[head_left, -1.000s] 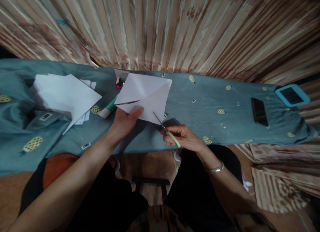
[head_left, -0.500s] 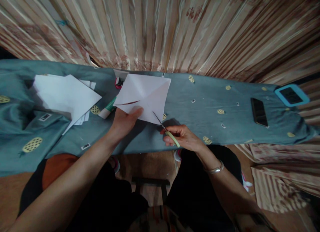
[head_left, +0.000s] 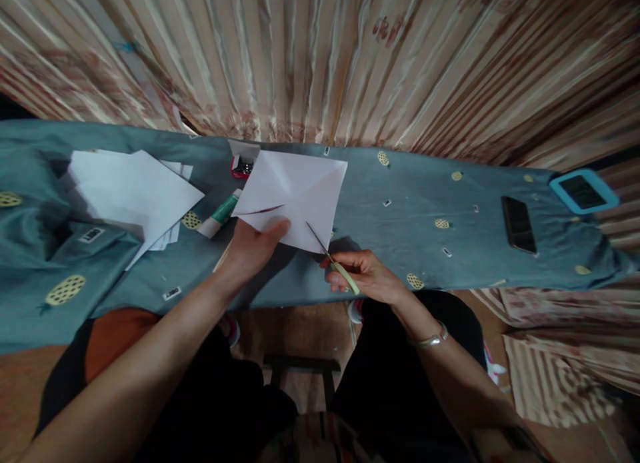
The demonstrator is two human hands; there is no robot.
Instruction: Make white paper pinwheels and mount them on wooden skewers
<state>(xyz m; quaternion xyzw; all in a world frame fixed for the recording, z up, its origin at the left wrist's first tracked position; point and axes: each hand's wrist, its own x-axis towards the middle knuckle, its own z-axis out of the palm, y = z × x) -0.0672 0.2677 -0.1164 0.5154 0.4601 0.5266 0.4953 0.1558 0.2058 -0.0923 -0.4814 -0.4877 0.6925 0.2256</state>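
Curtain of pleated beige fabric (head_left: 310, 56) is hung behind one long table (head_left: 415, 190) draped in blue-green cloth. White paper sheets (head_left: 130, 190), too overlapped to count, are piled leftward. One creased white paper square (head_left: 305, 183), slit at left, is gripped by the left hand (head_left: 253, 250) mid-table. One blue-framed device (head_left: 584, 190) and one black phone (head_left: 519, 224) are set near the right end, across a stretch of cloth. One pair of green-handled scissors (head_left: 345, 277), blade over the square, is gripped by the right hand (head_left: 370, 274). One green-and-white tube (head_left: 220, 214) and one red box (head_left: 235, 170) are placed close left.

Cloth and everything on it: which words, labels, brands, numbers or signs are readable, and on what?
None can be read.
Printed patches on the cloth: letter-like marks, too small and blurred.
Green tube: too blurred.
White paper in the left hand: no writing visible.
Phone: none visible.
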